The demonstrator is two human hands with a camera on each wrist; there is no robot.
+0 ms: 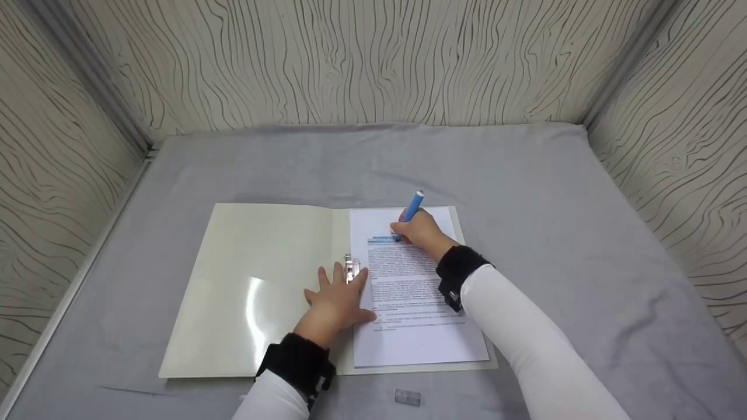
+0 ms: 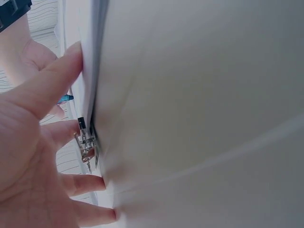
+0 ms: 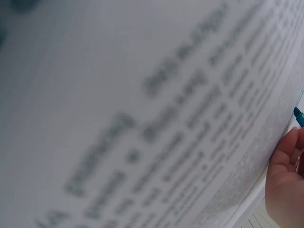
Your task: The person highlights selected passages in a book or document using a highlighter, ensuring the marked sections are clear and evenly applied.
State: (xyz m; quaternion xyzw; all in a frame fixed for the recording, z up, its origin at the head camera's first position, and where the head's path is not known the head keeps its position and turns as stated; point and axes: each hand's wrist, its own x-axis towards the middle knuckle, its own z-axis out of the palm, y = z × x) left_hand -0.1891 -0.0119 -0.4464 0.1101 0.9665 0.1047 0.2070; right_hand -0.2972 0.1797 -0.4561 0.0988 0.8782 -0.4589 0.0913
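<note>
My right hand (image 1: 425, 232) grips a blue marker (image 1: 413, 206), its tip down at the top lines of a printed sheet (image 1: 420, 347). Blue marks cover those first lines. The sheet lies on the right side of an opened pale folder (image 1: 262, 233), beside its metal clip (image 1: 351, 267). My left hand (image 1: 335, 303) rests with spread fingers across the fold and the sheet's left edge, fingertips close to the clip. In the left wrist view the thumb (image 2: 71, 57) presses on the paper's edge. The right wrist view shows the marker's tip (image 3: 298, 113) just beyond the fingers.
A small grey block (image 1: 407, 398) lies on the grey cloth (image 1: 583, 233) in front of the folder. Patterned panels (image 1: 373, 64) stand at the back and both sides. A metal rail (image 1: 70, 291) runs along the left edge.
</note>
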